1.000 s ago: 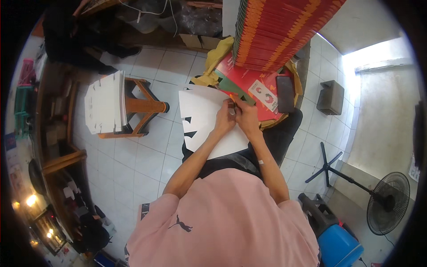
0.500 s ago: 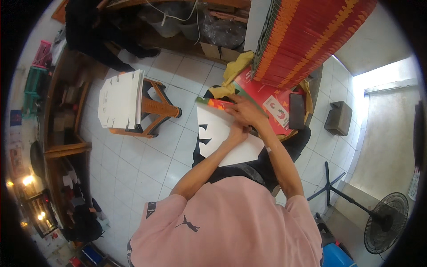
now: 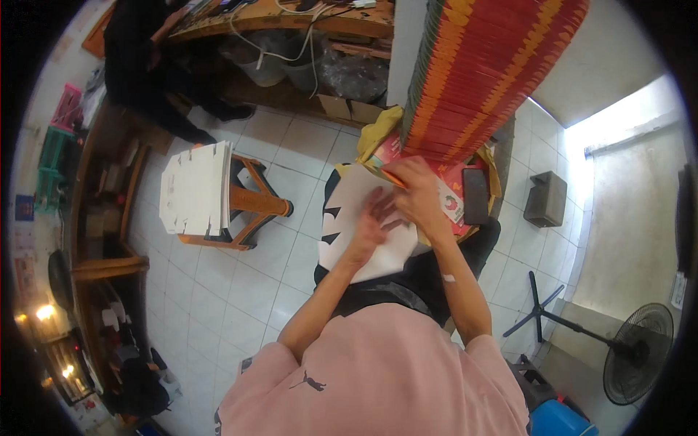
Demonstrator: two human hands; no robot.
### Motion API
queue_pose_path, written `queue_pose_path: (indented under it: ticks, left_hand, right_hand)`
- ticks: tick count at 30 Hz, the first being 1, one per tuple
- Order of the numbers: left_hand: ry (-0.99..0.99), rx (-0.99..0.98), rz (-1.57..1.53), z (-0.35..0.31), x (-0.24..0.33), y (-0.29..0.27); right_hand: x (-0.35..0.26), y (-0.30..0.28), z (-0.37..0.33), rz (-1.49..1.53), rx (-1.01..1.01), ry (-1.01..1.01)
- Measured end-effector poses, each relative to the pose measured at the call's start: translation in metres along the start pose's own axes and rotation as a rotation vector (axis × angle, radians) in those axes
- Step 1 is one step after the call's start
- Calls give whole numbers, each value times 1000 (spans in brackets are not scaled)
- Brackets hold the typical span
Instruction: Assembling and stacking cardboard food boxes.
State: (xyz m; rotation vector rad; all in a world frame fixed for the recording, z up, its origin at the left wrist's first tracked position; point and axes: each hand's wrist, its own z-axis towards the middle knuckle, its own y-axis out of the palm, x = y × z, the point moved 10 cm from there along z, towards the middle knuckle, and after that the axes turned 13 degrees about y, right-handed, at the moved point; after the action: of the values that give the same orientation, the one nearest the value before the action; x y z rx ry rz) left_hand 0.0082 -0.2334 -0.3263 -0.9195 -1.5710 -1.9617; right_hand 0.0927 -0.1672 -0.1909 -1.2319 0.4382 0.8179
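A white card sheet [image 3: 354,240] with dark notches along its left edge lies across my lap. At its far right corner a bit of coloured, orange-red edge shows. My right hand [image 3: 420,195] has its fingers closed round that corner of the sheet. Over the sheet's middle, my left hand [image 3: 374,227] is spread with its fingers apart, slightly blurred; whether it touches the card is hard to see.
A tall stack of red and orange folded card pieces [image 3: 491,80] rises beyond my right hand. Beside it lie a dark phone [image 3: 476,196] and yellow wrapping [image 3: 379,134]. White sheets [image 3: 195,190] sit on a stool [image 3: 262,205] at left. A fan [image 3: 638,354] stands at right; another person [image 3: 145,73] is far left.
My left hand has opened and lifted from its bent position on the sheet. My right hand has drawn nearer and closed at the far corner. The sheet has turned, its coloured strip now mostly hidden.
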Motion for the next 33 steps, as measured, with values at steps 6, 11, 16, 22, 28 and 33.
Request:
queue_pose_path:
  ticks: [6,11,16,22,28,33]
  left_hand:
    - [77,265,-247,14,112,44]
    - [352,260,145,19,136,32]
    - [471,279,574,16,95,12]
    - [403,334,638,27,56,-19]
    - [275,205,756,44,43,-22]
    - [257,81,1007,38,20,-8]
  right_hand:
    - [-55,-75,-35,73,197,-69]
    - [-43,-62,-52,332,105,90]
    - [39,-25,-69,342,334,617]
    - [37,23,-82,66,175,290]
    - [35,34,-103,58,73,212]
    - [75,55,-103,26,-61,557]
